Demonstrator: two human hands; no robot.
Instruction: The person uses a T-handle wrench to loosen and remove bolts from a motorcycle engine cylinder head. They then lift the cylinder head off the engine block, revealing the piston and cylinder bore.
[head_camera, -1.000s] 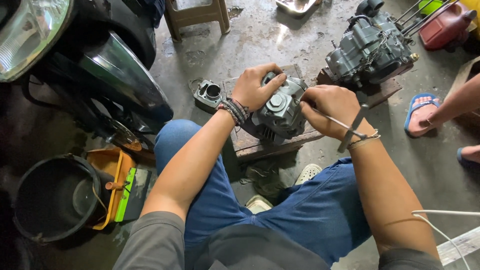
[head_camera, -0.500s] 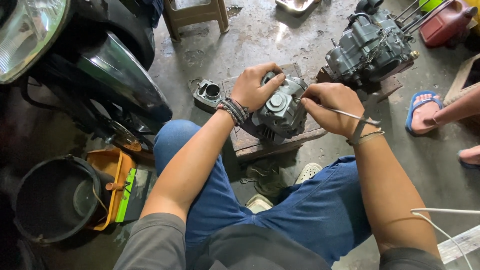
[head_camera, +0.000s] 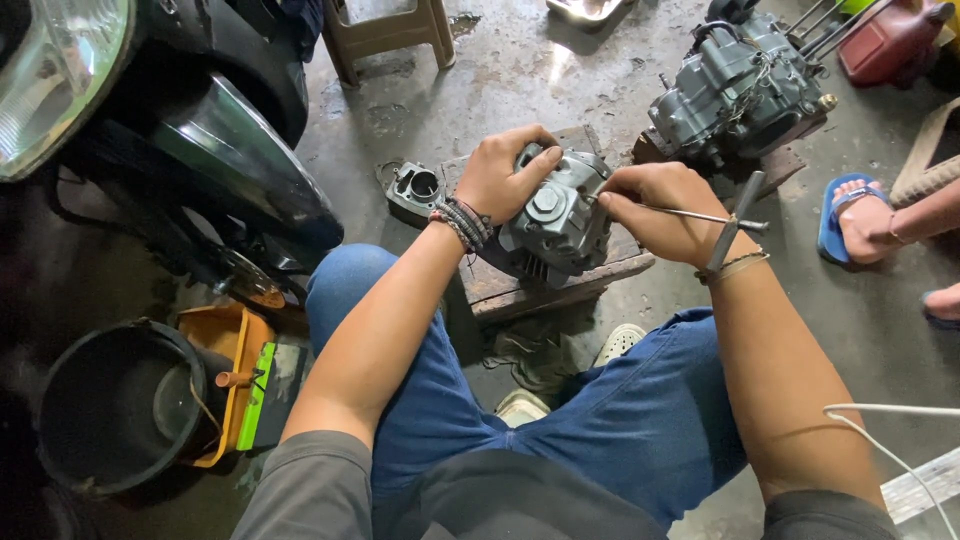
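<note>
Grey cylinder head (head_camera: 555, 215) on wood block (head_camera: 560, 280); left hand (head_camera: 500, 175) clamped over it, right hand (head_camera: 655, 210) gripping T-wrench (head_camera: 725, 222). Risk: wrench slipping, head tipping off narrow block.

The cylinder head (head_camera: 555, 215) is dull grey metal, as are the engine block (head_camera: 740, 90) and the small cylinder part (head_camera: 415, 187). The T-handle tool (head_camera: 725, 222) is silvery steel. The jeans (head_camera: 640, 420) are mid blue, the bucket (head_camera: 110, 405) black, the tray (head_camera: 225, 345) orange beside a bright green strip (head_camera: 257, 395). The sandal (head_camera: 835, 215) is blue, the can (head_camera: 890, 40) red, the motorcycle fairing (head_camera: 230, 165) glossy black.
</note>
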